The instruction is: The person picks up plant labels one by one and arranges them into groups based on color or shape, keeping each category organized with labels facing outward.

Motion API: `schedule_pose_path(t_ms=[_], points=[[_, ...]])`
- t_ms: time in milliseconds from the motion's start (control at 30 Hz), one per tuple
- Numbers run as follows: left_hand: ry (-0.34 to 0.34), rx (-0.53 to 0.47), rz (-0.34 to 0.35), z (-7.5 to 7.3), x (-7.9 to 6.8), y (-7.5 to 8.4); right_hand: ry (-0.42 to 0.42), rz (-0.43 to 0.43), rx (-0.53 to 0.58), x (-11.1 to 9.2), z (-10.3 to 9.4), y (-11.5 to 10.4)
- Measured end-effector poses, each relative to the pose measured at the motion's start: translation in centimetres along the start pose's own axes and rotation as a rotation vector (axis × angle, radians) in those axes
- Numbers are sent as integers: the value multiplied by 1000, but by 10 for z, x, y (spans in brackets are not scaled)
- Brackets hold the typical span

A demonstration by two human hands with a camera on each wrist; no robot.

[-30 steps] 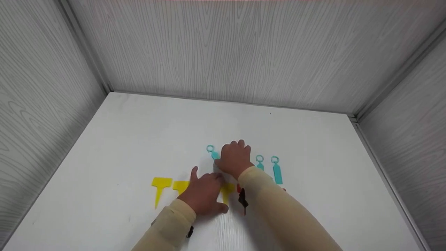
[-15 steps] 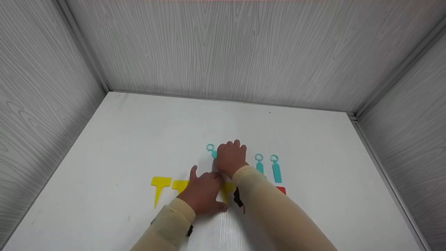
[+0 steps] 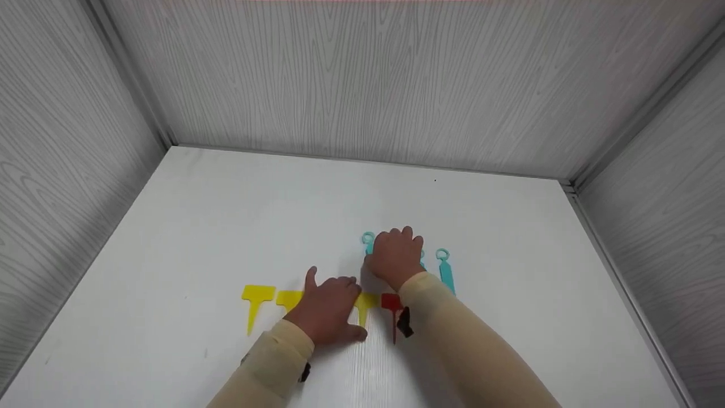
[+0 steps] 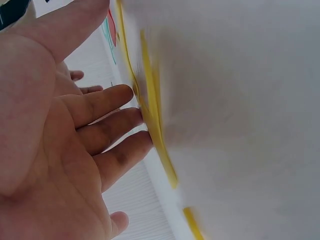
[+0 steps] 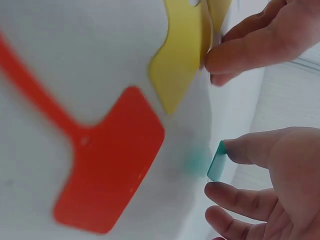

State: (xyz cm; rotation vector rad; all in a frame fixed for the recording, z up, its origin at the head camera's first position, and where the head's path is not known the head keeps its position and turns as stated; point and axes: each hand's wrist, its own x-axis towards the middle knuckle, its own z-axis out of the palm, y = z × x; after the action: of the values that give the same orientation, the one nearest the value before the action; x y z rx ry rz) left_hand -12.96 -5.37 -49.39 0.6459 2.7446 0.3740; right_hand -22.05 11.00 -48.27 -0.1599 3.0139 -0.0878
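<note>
My right hand [image 3: 396, 258] pinches a teal ring-topped tag [image 5: 216, 161] between thumb and index finger. The tag's ring end [image 3: 369, 248] sticks out to the left of the hand, close over the table. In the head view my left hand [image 3: 325, 310] lies over the row of yellow T-shaped plant labels, thumb spread away. Its straight fingertips touch a yellow label [image 4: 156, 131] in the left wrist view. One yellow label [image 3: 367, 300] shows just right of this hand, and another [image 3: 288, 298] is partly covered by it. A red T-shaped label [image 3: 391, 301] sits below my right hand.
A further yellow label [image 3: 259, 293] lies at the row's left end. Right of my right hand, one teal tag [image 3: 446, 273] lies in view and another [image 3: 422, 259] is mostly hidden. Grey wood-grain panels [image 3: 362, 85] wall the white table [image 3: 255, 198].
My right hand first shifts slightly left, then moves right with the teal tag, towards the other teal tags. The red label below comes into fuller view. My left hand stays almost still.
</note>
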Motion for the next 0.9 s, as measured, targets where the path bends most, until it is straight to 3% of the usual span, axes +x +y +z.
schedule_pose_path(t_ms=[600, 900], points=[[4, 2, -10, 0, -1, -6, -66, 54, 38, -18, 7, 18], [28, -7, -22, 5, 3, -6, -49, 50, 32, -27, 9, 29]])
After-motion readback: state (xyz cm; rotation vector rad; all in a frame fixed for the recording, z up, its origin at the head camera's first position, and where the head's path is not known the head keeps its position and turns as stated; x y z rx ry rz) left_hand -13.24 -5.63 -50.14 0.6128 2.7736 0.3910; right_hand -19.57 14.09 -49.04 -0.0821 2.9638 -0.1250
